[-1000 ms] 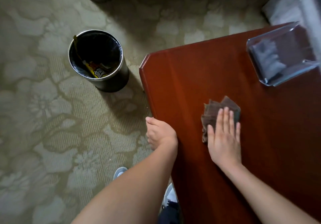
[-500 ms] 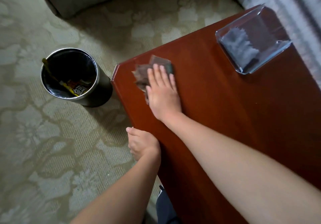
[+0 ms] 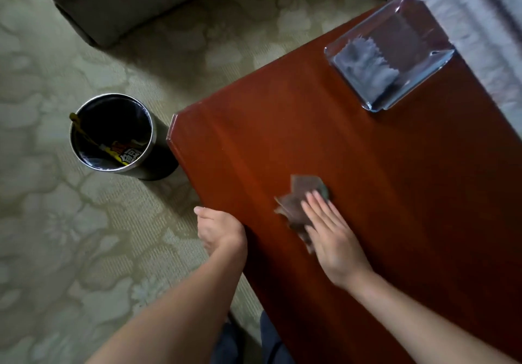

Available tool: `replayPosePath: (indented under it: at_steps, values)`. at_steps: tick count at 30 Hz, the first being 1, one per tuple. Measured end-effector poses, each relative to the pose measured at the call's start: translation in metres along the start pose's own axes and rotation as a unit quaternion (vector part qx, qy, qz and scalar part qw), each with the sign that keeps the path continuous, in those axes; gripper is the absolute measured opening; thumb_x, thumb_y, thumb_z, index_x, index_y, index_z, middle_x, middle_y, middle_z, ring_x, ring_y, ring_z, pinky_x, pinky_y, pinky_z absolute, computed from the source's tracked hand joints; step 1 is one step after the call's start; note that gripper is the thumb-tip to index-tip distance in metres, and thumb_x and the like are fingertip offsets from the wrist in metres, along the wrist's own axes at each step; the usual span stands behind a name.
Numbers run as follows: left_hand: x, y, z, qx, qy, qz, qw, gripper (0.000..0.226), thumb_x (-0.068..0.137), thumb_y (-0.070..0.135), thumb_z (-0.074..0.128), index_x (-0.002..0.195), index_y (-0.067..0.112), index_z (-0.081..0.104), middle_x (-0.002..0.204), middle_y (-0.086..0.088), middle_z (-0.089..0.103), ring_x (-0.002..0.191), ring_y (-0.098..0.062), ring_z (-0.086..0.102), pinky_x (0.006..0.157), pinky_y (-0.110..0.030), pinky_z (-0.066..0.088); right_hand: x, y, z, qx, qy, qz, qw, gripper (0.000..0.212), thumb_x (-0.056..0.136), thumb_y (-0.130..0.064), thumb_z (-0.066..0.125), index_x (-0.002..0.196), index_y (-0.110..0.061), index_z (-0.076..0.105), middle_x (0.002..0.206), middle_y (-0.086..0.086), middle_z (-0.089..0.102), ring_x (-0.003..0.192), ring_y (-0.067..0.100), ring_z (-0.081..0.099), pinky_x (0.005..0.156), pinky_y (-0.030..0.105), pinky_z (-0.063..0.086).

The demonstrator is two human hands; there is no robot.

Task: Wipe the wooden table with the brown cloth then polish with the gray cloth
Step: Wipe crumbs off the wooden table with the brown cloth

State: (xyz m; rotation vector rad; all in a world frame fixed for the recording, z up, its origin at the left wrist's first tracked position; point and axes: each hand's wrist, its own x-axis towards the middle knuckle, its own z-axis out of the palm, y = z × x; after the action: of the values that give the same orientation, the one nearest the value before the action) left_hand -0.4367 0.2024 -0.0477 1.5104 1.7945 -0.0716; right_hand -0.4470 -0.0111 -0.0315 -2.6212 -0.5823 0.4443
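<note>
The reddish wooden table (image 3: 381, 180) fills the right half of the view. My right hand (image 3: 332, 236) lies flat, palm down, pressing the folded brown cloth (image 3: 296, 200) onto the table a little in from its left edge; the cloth sticks out beyond my fingertips and is blurred. My left hand (image 3: 219, 229) grips the table's left edge, fingers curled around it. The gray cloth (image 3: 364, 67) lies crumpled inside a clear tray (image 3: 423, 78) at the far end of the table.
A black metal-rimmed waste bin (image 3: 113, 135) with wrappers inside stands on the patterned carpet just left of the table's corner. A gray sofa base (image 3: 127, 5) runs along the top. Pale fabric (image 3: 480, 25) borders the table's far right side.
My right hand slid the brown cloth out to the far left corner, then back toward me to the table's near-left area. The left hand stayed on the edge.
</note>
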Motion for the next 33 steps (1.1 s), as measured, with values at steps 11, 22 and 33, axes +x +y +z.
replayPosePath:
  at_steps: [11,22,33]
  values:
    - [0.003,-0.002,0.006,0.001,0.025,-0.003,1.0,0.065,0.112,0.04,0.014,0.137,-0.001,0.058,0.14,-0.026,0.058,0.131,-0.047,0.051,0.113,-0.05,0.031,-0.157,-0.026,0.074,-0.089,0.024,0.281,0.955,0.069,0.112,-0.046,0.014,0.158,0.005,0.026,0.175,0.012,-0.001,0.161,0.032,0.009,0.129,0.043,0.009]
    - [0.005,-0.003,0.01,-0.009,0.024,-0.003,1.0,0.065,0.112,0.039,0.017,0.132,-0.004,0.061,0.137,-0.028,0.059,0.129,-0.047,0.052,0.111,-0.048,0.033,0.124,-0.087,0.037,-0.12,-0.007,0.031,0.992,0.065,0.111,-0.046,0.023,0.168,-0.022,0.006,0.175,0.011,-0.002,0.162,0.027,-0.005,0.131,0.048,0.001]
    - [0.021,0.012,0.0,0.019,-0.009,0.046,0.999,0.063,0.112,0.039,0.016,0.139,0.003,0.059,0.14,-0.023,0.059,0.132,-0.043,0.052,0.112,-0.045,0.033,0.142,-0.062,0.018,-0.153,-0.035,-0.067,0.985,0.063,0.11,-0.048,0.025,0.167,-0.021,0.016,0.175,0.011,0.008,0.162,0.026,0.005,0.131,0.048,0.011]
